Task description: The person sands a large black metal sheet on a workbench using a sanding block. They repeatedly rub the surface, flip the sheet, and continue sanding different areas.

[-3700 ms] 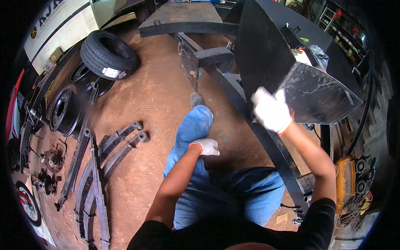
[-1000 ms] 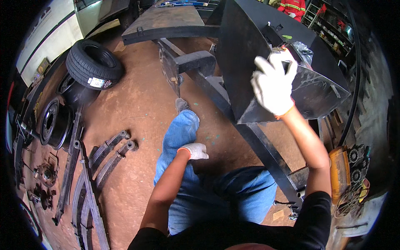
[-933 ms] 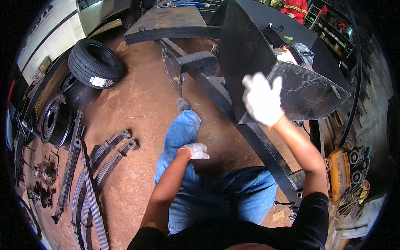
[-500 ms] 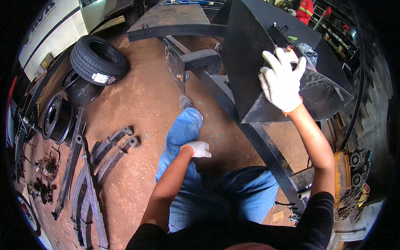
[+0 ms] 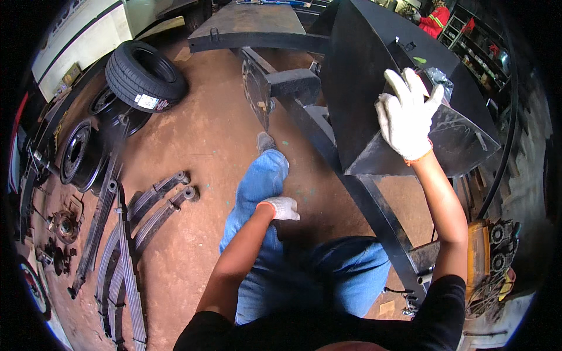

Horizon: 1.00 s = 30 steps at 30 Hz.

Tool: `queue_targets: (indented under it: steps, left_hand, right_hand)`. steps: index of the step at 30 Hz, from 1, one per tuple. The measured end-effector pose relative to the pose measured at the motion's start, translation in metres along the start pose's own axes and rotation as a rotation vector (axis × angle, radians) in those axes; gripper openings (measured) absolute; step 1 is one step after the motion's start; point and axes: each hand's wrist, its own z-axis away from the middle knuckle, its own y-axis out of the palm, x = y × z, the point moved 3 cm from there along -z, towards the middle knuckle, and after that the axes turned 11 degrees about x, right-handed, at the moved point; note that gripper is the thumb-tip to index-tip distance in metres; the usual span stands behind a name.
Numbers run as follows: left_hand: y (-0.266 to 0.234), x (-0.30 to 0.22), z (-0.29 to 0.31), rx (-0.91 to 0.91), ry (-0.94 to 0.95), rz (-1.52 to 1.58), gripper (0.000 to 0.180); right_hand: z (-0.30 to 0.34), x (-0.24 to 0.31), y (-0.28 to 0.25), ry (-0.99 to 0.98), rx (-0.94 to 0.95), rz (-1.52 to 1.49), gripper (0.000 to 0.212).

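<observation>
My right hand (image 5: 407,117), in a white knit glove with an orange cuff, lies over the rim of a black metal box (image 5: 433,140) with slanted sides. Its fingers are spread and reach past the rim; the fingertips partly cover what is behind them. Just beyond them, inside the box, sit a clear plastic bag (image 5: 439,81) and a small green item (image 5: 420,60). Beside my left leg (image 5: 257,181) in blue jeans hangs my left hand (image 5: 280,208), also gloved. Its fingers are curled in, and nothing shows in them.
A black steel frame (image 5: 366,205) runs diagonally under the box, joined to a flat metal platform (image 5: 246,22). Leaf springs (image 5: 130,269), a tyre (image 5: 120,76) and wheel rims (image 5: 76,155) lie on the left floor. Yellow machinery (image 5: 479,251) stands at right. A person in red (image 5: 434,22) is far off.
The view has shifted slightly, so the scene sits a little further right. My right hand stays on the box rim with its fingers spread; my left hand keeps its place by the leg.
</observation>
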Motion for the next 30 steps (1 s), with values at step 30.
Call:
queue_targets:
  steps: [30]
  left_hand:
    - [-0.009,-0.010,0.004,-0.048,0.032,0.024,0.051]
  right_hand:
    - [0.095,0.024,0.085,0.024,0.351,-0.304,0.023]
